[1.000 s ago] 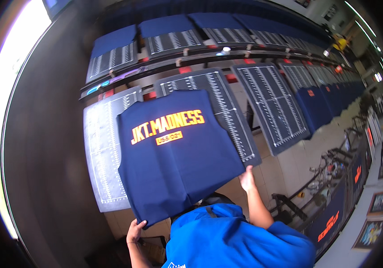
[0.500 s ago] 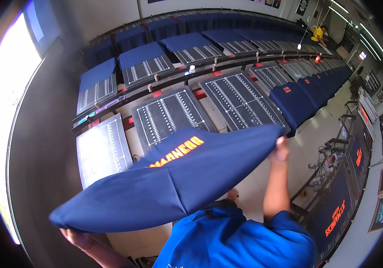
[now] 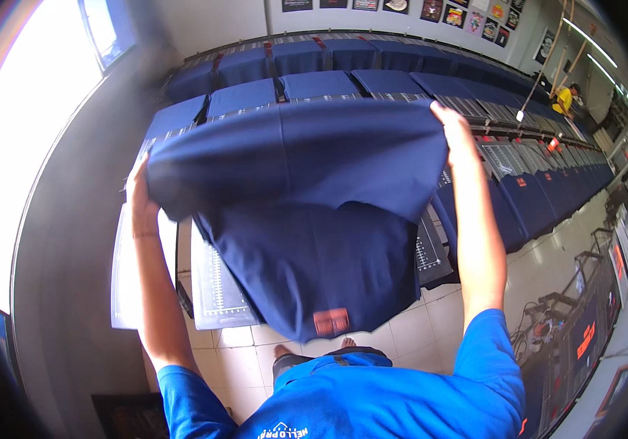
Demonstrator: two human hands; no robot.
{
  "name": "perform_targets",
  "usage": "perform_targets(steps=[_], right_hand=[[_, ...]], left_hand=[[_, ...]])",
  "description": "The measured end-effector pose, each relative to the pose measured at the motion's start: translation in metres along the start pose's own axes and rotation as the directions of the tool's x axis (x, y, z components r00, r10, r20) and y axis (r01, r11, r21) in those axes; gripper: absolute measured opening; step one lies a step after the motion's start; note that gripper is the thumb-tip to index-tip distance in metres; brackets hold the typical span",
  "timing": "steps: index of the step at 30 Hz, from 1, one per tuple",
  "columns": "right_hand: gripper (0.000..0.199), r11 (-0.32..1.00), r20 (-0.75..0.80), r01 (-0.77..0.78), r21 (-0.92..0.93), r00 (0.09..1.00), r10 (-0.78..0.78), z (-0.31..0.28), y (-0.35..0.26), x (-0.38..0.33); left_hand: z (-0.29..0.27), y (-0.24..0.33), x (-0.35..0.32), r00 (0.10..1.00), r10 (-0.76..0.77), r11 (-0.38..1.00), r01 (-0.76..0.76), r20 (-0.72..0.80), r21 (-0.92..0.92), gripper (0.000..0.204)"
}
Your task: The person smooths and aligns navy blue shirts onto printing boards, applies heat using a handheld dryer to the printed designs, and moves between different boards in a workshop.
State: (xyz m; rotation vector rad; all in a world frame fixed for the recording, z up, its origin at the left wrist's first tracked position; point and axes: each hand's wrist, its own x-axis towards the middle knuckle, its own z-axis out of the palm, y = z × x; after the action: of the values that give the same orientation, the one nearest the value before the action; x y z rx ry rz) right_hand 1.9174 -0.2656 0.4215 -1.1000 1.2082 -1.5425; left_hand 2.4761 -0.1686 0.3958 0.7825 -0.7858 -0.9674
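A: Rows of long printing boards [image 3: 372,80], most dressed in navy cloth, filling the upper half of the frame and curving off to the right. White tiled floor [image 3: 541,263] lower right, bright window [image 3: 102,29] upper left.

B: And centre frame?

A: Navy T-shirt [image 3: 307,212], lifted and spread wide, hem edge held high, body hanging down toward the lower centre. Small orange label patch near its bottom edge. Gridded bare board [image 3: 215,285] partly showing beneath, lower left of the shirt.

B: Hands?

A: Left hand [image 3: 137,192] closed on the shirt's left edge, mid-left of frame. Right hand [image 3: 451,124] closed on the right edge, upper right of centre. Both arms raised, cloth stretched between.

B: Step in hand?

A: Likely mid-handling over the board, shirt off the surface, not yet laid anywhere. Next move probably calls for an even grip on both edges and a level, square carry, so the cloth does not bunch.
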Motion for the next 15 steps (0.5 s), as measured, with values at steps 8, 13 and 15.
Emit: perform_targets(steps=[8,13,15], right_hand=[[0.027,0.978,0.160,0.066,0.197,0.982,-0.099,-0.075,-0.095,-0.081],[0.032,0.976,0.029,-0.180,-0.124,0.982,0.185,-0.114,-0.012,-0.162],[0.030,0.955,0.130,-0.298,-0.007,0.946,0.296,-0.138,0.057,-0.182]], left_hand=[[0.108,0.061,-0.107,0.980,0.192,0.963,-0.199,0.055,0.182,0.040],[0.072,0.015,-0.218,0.981,0.008,0.925,0.067,-0.196,0.373,0.051],[0.035,-0.030,-0.257,0.943,-0.150,0.935,0.232,-0.296,0.268,0.046]])
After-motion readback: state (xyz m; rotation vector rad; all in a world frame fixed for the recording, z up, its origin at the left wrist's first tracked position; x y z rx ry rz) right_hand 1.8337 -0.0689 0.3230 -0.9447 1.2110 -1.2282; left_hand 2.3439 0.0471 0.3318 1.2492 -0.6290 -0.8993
